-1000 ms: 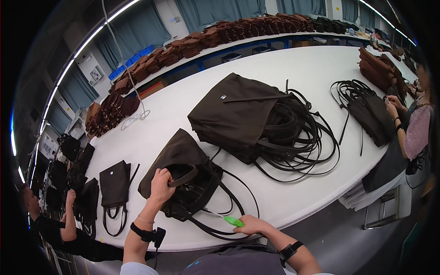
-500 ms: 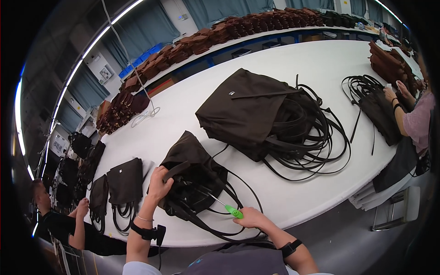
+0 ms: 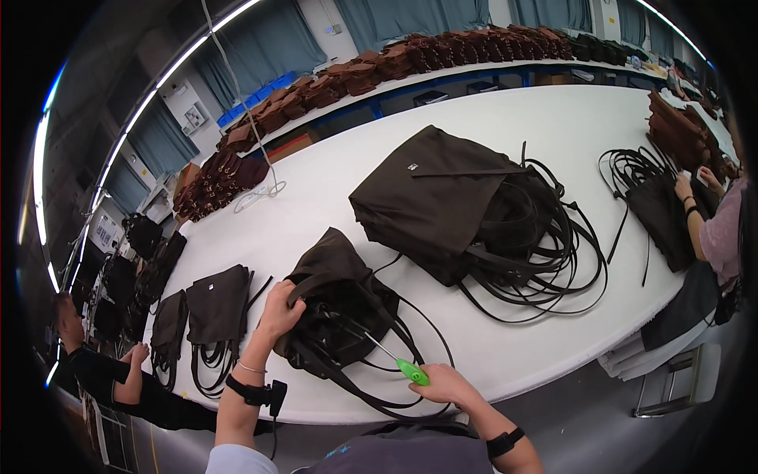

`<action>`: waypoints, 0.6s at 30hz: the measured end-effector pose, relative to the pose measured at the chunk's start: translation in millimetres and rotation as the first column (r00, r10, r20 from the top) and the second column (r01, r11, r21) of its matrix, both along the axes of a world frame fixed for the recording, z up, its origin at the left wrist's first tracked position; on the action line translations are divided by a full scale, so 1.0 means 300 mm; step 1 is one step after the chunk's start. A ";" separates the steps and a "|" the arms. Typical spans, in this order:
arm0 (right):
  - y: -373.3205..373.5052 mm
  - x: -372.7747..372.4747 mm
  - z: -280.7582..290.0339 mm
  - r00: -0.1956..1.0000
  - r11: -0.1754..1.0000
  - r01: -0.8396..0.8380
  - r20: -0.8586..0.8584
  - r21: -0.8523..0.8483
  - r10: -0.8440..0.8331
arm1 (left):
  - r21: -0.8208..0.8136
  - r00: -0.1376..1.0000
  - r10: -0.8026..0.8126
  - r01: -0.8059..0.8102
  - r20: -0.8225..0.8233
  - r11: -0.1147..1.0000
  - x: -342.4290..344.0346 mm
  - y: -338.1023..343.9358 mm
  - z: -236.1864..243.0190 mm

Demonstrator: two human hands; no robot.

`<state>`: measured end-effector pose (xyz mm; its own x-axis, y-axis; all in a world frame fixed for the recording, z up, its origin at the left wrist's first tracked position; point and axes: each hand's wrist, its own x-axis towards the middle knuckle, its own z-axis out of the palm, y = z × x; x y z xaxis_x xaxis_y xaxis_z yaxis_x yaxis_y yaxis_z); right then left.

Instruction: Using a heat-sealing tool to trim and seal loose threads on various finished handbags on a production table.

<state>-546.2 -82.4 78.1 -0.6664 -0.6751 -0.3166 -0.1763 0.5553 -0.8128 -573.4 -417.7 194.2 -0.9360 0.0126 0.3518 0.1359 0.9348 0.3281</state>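
The dark bag (image 3: 332,254) lies on the near part of the white surface (image 3: 513,347), directly ahead of the operator, its open mouth toward the operator. Fingers of the left hand (image 3: 282,310) are clamped on the bag's handle (image 3: 320,280), beside the mouth. Fingers of the right hand (image 3: 444,385) are closed around the green-handled tool (image 3: 413,372); its metal shaft points into the mouth.

Handling: the bag is judged light, soft and prone to collapse, not fragile. Grip at the handle or rim; keep loose straps clear. Hold the tool by its handle; the shaft appears rigid.

Surroundings: a larger bag pile (image 3: 430,201) lies beyond, to the right. Brown stacks (image 3: 355,79) line a rear bench below blue-grey curtains (image 3: 410,20). Co-workers stand at both sides.
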 end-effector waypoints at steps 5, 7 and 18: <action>0.079 0.032 0.003 0.990 0.985 0.133 -0.023 -0.107 -0.136 | 0.057 1.000 0.024 -0.025 0.012 0.998 -0.016 0.025 0.006; 0.098 0.042 0.013 0.987 0.980 0.155 -0.031 -0.123 -0.160 | 0.111 0.995 0.069 -0.076 0.069 0.991 -0.011 0.007 0.001; 0.248 0.114 -0.009 0.912 0.869 0.409 0.085 -0.280 -0.402 | 0.281 0.991 -0.009 -0.029 0.134 0.959 0.035 -0.009 0.031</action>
